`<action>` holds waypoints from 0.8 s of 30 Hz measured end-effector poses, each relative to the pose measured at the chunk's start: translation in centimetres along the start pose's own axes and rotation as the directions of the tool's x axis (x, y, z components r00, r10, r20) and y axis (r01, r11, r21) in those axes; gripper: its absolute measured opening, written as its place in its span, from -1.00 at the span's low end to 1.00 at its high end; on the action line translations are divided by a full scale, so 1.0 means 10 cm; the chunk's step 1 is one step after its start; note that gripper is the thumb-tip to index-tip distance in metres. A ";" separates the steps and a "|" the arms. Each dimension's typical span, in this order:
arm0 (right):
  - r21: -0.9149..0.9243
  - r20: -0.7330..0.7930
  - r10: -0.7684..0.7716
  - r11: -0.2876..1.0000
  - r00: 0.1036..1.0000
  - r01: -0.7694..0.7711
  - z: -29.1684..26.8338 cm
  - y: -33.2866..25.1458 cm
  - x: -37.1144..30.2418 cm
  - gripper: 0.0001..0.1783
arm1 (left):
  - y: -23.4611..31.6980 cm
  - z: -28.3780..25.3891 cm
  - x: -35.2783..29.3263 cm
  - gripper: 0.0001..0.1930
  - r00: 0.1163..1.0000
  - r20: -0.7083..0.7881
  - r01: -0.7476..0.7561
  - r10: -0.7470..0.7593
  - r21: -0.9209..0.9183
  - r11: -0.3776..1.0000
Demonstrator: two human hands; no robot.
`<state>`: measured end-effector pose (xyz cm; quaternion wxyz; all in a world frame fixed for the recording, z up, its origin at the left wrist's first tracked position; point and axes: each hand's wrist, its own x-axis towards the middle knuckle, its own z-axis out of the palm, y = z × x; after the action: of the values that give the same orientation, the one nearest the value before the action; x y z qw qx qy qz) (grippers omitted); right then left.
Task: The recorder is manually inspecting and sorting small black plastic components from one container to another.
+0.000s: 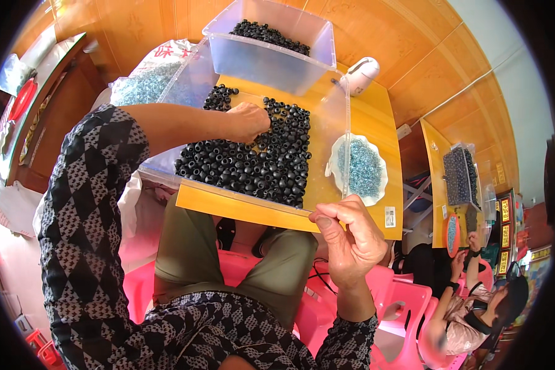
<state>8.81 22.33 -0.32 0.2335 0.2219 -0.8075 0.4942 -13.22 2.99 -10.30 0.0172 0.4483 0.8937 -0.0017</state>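
Note:
My left hand (248, 121) reaches into a shallow clear plastic tray (328, 129), among many small black round pieces (246, 166) with holes in them. Its fingers are curled downward, and the fingertips are hidden. Just off the tray's front right corner, my right hand (354, 237) is raised with thumb and index finger pinched together. Whatever lies in that pinch, if anything, is too small to make out. Beyond the right hand, a white scalloped dish (337, 176) full of tiny clear bluish pieces (365, 169) stands beside the tray.
A deep clear bin (268, 65) with more black pieces stands behind the tray. A white rounded device (361, 75) is at the table's back right. Left of the tray sits a sack (145, 83) of bluish pieces. Another person (475, 317) works at a second table (438, 185) on the right.

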 end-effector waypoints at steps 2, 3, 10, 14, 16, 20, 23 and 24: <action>0.008 0.002 -0.005 1.000 1.000 0.005 0.01 -0.01 0.01 -0.92 | -0.01 0.01 -0.01 -0.89 0.999 -0.011 -0.046 0.046 0.020 0.999; 0.007 -0.001 -0.003 1.000 1.000 0.003 0.00 -0.01 0.01 -0.92 | 0.00 -0.02 -0.03 -0.89 0.999 -0.010 -0.049 0.049 0.020 0.999; 0.166 0.015 0.207 0.964 0.978 -0.207 0.00 0.09 0.08 -0.90 | 0.19 -0.67 -0.35 -0.85 0.942 0.259 0.323 -0.212 -0.871 0.371; 0.270 0.056 0.314 0.909 0.948 -0.317 0.05 0.11 0.19 -0.89 | 0.46 -0.92 -0.61 -0.86 0.966 0.178 0.204 -0.186 -0.970 0.132; 0.224 0.100 0.301 0.922 0.948 -0.316 0.09 0.15 0.26 -0.86 | 0.59 -0.97 -0.71 -0.83 0.970 0.124 0.115 -0.211 -0.992 -0.056; 0.181 0.120 0.289 0.934 0.950 -0.307 0.20 0.12 0.35 -0.80 | 0.82 -1.08 -0.89 -0.80 0.972 0.087 0.027 -0.218 -0.964 -0.266; 0.216 0.051 0.187 0.957 0.981 -0.194 0.29 0.10 0.35 -0.77 | 0.93 -1.14 -0.96 -0.82 0.966 0.038 -0.051 -0.254 -0.941 -0.333; 0.181 0.024 0.127 0.975 0.992 -0.130 0.30 0.08 0.35 -0.73 | 0.95 -1.13 -0.97 -0.82 0.967 0.034 -0.055 -0.254 -0.941 -0.333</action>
<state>5.05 19.49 0.01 0.1747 0.1928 -0.7730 0.5786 -0.16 1.13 1.39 0.2885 0.1633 0.5513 0.7656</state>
